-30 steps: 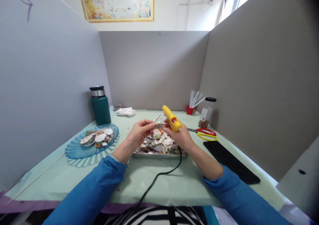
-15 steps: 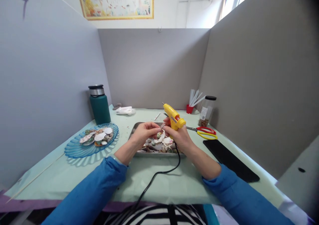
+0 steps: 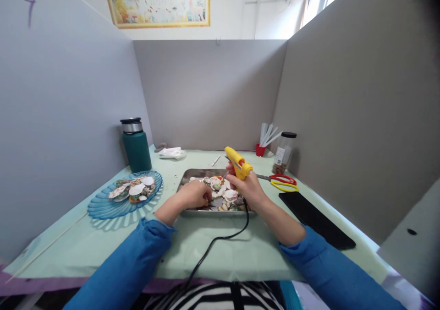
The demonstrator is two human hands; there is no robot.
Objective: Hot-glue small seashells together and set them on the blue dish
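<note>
My right hand grips a yellow glue gun above the right part of a metal tray filled with several shells. The gun's nozzle points up and away, and its black cord runs back toward me over the table edge. My left hand is lowered into the near left part of the tray, fingers curled down among the shells. What the fingers hold, if anything, is hidden.
A blue glass plate with shells lies at left, a green flask behind it. Red-and-yellow scissors, a black phone, a jar and a red cup of sticks stand at right. Grey partitions enclose the table. A thin stick lies near left.
My left hand has dropped from in front of the glue gun down into the tray among the shells. The right hand with the gun has lowered slightly.
</note>
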